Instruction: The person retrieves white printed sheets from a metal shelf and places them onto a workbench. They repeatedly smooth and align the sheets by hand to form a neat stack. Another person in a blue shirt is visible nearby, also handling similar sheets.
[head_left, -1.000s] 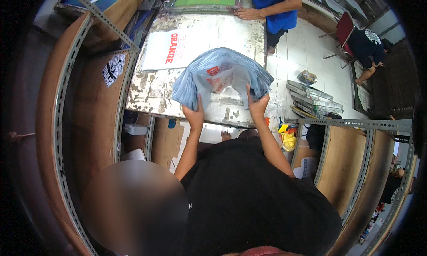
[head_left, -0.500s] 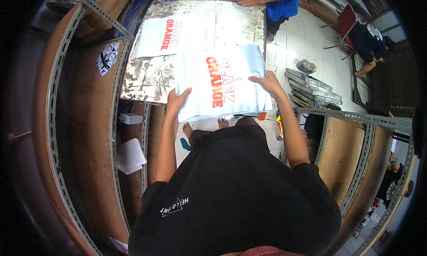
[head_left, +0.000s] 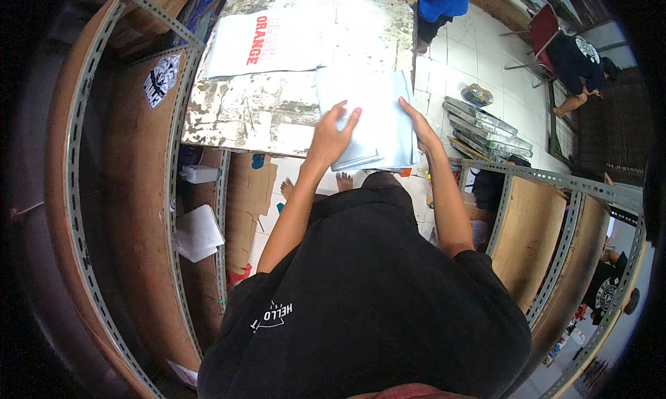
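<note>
A stack of pale blue-white plastic bags (head_left: pixel 378 115) lies at the near right edge of a worn, paint-flecked worktable (head_left: pixel 257 111). My left hand (head_left: pixel 333 134) rests flat on the stack's left part, fingers spread. My right hand (head_left: pixel 418 125) presses along the stack's right edge, fingers straight. A single white bag with red lettering (head_left: pixel 267 42) lies flat at the table's far left.
Another person in a blue shirt (head_left: pixel 444 0) stands at the table's far side, hands on it. Slotted metal shelving with wooden boards (head_left: pixel 132 191) curves along the left and right. Stacked flat frames (head_left: pixel 485 132) lie on the tiled floor. A seated person (head_left: pixel 579 59) is at the far right.
A second ago I held the bags up, bunched, in both hands. Then a printed bag lay spread on the table. Now the stack lies folded narrower at the right, both hands flat on it.
</note>
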`<state>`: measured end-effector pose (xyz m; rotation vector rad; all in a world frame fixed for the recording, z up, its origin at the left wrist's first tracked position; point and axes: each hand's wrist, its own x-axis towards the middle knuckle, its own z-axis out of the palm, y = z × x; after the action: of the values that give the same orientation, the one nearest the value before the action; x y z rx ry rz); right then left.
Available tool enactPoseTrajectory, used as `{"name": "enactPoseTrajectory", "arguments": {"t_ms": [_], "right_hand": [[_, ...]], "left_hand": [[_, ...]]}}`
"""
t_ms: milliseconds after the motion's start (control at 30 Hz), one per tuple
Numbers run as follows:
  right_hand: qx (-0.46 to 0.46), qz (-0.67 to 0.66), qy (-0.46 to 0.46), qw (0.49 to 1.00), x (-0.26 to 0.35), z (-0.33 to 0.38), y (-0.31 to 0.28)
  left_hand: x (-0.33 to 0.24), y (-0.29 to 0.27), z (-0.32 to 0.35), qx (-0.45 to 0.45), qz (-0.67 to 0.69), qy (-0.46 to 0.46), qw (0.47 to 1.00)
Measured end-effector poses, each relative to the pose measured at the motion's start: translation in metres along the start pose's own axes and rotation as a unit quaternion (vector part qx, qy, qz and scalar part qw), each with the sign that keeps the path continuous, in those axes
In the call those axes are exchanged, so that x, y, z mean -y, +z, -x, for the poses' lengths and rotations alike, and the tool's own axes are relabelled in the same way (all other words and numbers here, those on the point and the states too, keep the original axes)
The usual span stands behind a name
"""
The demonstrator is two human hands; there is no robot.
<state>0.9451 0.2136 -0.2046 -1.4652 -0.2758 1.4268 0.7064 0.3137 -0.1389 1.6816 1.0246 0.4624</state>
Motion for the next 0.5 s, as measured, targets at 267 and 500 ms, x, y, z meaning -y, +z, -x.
{"name": "enactPoseTrajectory", "arguments": {"t_ms": [267, 500], "right_hand": [[-0.052, 0.193, -0.092, 0.975, 0.005, 0.011, 0.029], [-0.308, 0.357, -0.384, 0.794, -0.026, 0.013, 0.062]], "left_hand": [[0.104, 0.013, -0.046, -0.081, 0.043, -0.111, 0.99], [0.041, 0.047, -0.019, -0.21, 0.008, 0.123, 0.97]]}}
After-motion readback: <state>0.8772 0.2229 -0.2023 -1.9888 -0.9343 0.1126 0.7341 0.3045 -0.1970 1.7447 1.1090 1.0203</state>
